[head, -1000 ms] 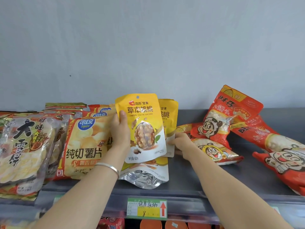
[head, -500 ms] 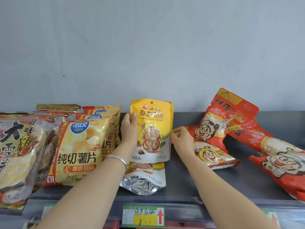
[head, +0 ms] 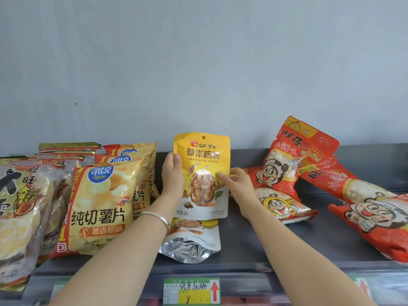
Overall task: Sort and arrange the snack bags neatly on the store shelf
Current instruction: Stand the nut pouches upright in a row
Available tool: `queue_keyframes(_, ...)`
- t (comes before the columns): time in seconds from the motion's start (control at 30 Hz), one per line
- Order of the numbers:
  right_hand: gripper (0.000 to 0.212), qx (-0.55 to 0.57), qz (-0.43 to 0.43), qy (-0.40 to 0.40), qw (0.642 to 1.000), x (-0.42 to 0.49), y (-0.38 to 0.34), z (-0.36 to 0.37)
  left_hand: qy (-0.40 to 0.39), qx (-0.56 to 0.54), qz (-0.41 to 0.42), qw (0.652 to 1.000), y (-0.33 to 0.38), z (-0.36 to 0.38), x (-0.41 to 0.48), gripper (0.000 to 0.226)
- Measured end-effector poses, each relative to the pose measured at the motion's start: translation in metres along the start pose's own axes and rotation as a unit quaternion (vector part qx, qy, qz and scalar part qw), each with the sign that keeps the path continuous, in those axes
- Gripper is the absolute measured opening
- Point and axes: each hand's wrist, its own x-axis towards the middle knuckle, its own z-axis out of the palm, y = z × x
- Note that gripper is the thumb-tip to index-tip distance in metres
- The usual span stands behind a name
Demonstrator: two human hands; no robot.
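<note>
Holding the walnut pouch [head: 204, 155] upright at mid-shelf, we grip its left edge with the left hand [head: 173, 173] and pinch its right edge with the right hand [head: 237, 184]. On each side the thumb lies on the front and the fingers curl behind. Its base sits over a second walnut pouch [head: 194, 241] lying flat near the front of the shelf [head: 254, 244]; we cannot tell whether the two touch.

Progress, as we judge it, is partial:
- Done: the chip bags [head: 101, 208] stand in a front-to-back row just left of the pouch, and the rice cracker bags [head: 22, 206] are ranked at the far left.
- Left: seat the held pouch, stand up the flat one, and straighten the red bags [head: 293, 155], which lie tumbled on the right, one leaning across the others.

Materials and shapes:
- The walnut pouches are glossy yellow film with a round hang hole. The flat one shows a creased silver foil base.
- The chip bags are puffed pillow packs.
- The red bags are soft, with clear windows showing small pale balls.
- The shelf is dark grey and smooth, with a green price label [head: 191, 291] on its front lip.
</note>
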Motion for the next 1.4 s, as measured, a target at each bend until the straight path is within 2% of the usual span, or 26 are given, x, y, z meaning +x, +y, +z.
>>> queue_keyframes(0.1, 0.006, 0.088, 0.053, -0.075, 0.992, -0.003, -0.002, -0.002, -0.013, 0.004, 0.006, 1.0, -0.003, -0.001, 0.002, 0.032)
queue_keyframes(0.2, 0.008, 0.099, 0.112, -0.114, 0.982, 0.0, 0.003, -0.004, -0.034, -0.011, -0.014, 0.999, -0.009, -0.002, 0.007, 0.032)
queue_keyframes(0.37, 0.012, 0.057, 0.071, -0.028, 0.995, 0.007, 0.008, -0.006, -0.105, 0.012, -0.094, 0.99, -0.027, -0.005, 0.003, 0.029)
queue_keyframes(0.53, 0.01, 0.072, 0.056, -0.006, 0.996, 0.007, 0.008, -0.006, -0.064, 0.155, -0.101, 0.981, -0.047, -0.026, -0.002, 0.027)
queue_keyframes(0.6, 0.017, 0.067, 0.057, -0.008, 0.996, 0.007, 0.007, -0.005, -0.092, 0.22, -0.144, 0.96, -0.056, -0.033, -0.004, 0.028)
queue_keyframes(0.63, 0.019, 0.067, 0.058, -0.01, 0.996, 0.006, 0.006, -0.005, -0.13, 0.261, -0.172, 0.941, -0.059, -0.036, -0.006, 0.031)
queue_keyframes(0.73, 0.01, 0.072, 0.063, -0.013, 0.995, 0.003, 0.004, -0.003, -0.246, 0.377, -0.23, 0.863, -0.059, -0.041, -0.018, 0.049)
queue_keyframes(0.77, 0.01, 0.071, 0.064, -0.013, 0.995, 0.002, 0.004, -0.002, -0.26, 0.407, -0.237, 0.843, -0.055, -0.042, -0.021, 0.052)
queue_keyframes(0.83, 0.017, 0.068, 0.061, -0.017, 0.996, 0.001, 0.004, -0.002, -0.255, 0.442, -0.241, 0.826, -0.046, -0.042, -0.027, 0.054)
queue_keyframes(0.9, 0.022, 0.073, 0.054, -0.029, 0.995, 0.0, 0.004, -0.001, -0.247, 0.449, -0.245, 0.823, -0.037, -0.04, -0.033, 0.054)
queue_keyframes(1.0, 0.019, 0.083, 0.045, -0.061, 0.994, -0.003, 0.001, 0.0, -0.252, 0.415, -0.254, 0.836, -0.026, -0.038, -0.041, 0.057)
queue_keyframes(1.07, 0.014, 0.085, 0.051, -0.107, 0.989, -0.006, 0.001, 0.002, -0.243, 0.396, -0.259, 0.847, -0.02, -0.037, -0.044, 0.059)
queue_keyframes(1.17, 0.018, 0.058, 0.073, -0.177, 0.98, -0.01, 0.0, 0.005, -0.201, 0.356, -0.283, 0.868, -0.016, -0.035, -0.043, 0.064)
queue_keyframes(1.27, 0.021, 0.032, 0.09, -0.17, 0.981, -0.009, 0.002, 0.008, -0.14, 0.287, -0.331, 0.888, -0.018, -0.035, -0.041, 0.066)
queue_keyframes(1.4, 0.026, 0.0, 0.125, -0.151, 0.981, -0.006, 0.002, 0.009, -0.089, 0.217, -0.38, 0.895, -0.021, -0.038, -0.043, 0.058)
